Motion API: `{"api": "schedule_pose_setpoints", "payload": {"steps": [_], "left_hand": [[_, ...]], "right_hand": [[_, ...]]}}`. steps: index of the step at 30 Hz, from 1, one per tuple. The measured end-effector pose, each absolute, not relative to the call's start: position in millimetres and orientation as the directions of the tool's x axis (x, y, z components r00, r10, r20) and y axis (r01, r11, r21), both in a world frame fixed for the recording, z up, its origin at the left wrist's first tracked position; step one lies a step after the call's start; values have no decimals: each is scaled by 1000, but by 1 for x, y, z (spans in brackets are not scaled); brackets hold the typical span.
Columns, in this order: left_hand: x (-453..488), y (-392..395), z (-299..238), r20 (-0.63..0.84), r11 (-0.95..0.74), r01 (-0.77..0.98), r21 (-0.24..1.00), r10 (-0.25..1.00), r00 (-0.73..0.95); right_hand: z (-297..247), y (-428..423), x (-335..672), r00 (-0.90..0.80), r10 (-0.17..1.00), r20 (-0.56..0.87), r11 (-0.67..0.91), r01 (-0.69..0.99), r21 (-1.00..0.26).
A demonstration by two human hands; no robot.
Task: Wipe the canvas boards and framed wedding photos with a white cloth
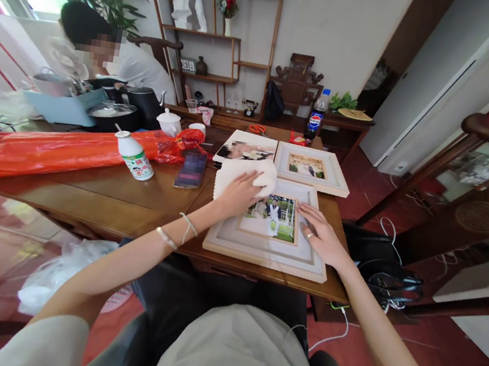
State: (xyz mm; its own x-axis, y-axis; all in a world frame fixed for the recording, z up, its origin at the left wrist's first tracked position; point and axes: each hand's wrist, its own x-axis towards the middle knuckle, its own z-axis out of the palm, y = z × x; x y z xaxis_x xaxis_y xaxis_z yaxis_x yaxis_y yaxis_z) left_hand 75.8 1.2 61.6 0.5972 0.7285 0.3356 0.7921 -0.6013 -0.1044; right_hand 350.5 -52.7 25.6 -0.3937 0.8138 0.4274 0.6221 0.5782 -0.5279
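Note:
In front of me on the wooden table lies a pale picture frame (256,250) with a photo of people in a garden. My left hand (240,193) holds a white cloth (231,176) with a scalloped edge over the frame's upper left part, its fingers pressing on the cloth. Flat on the frame's right side rests my right hand (322,235), fingers stretched out and holding nothing. A second framed photo (307,166) lies just behind. Beside it is a white-edged photo panel (250,145), partly covered by the cloth.
Left on the table (162,201) are a phone (190,169), a white bottle (134,156) and a long red plastic-wrapped bundle (59,147). A cola bottle (317,116) and orange-handled scissors (257,129) stand farther back. Another person (139,67) leans over at the far left.

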Motion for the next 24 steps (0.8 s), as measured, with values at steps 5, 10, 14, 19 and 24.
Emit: {"api": "schedule_pose_setpoints", "payload": {"steps": [5,10,14,19,24], "left_hand": [[86,9,68,229,-663,716,-218,678,699],[90,-59,78,108,-728,637,-254,633,767],[91,-125,93,47,-787,579,-212,584,811],[100,-144,97,44,-789,595,-152,596,802],[111,-93,74,109,-632,739,-232,739,665]], "right_hand": [[25,-53,351,-395,813,428,580,615,-535],[26,-52,351,-408,802,436,595,604,-530],[26,-53,350,-396,812,428,581,615,-534],[27,-53,349,-399,814,421,579,611,-540],[25,-52,351,-408,803,434,594,601,-535]]}}
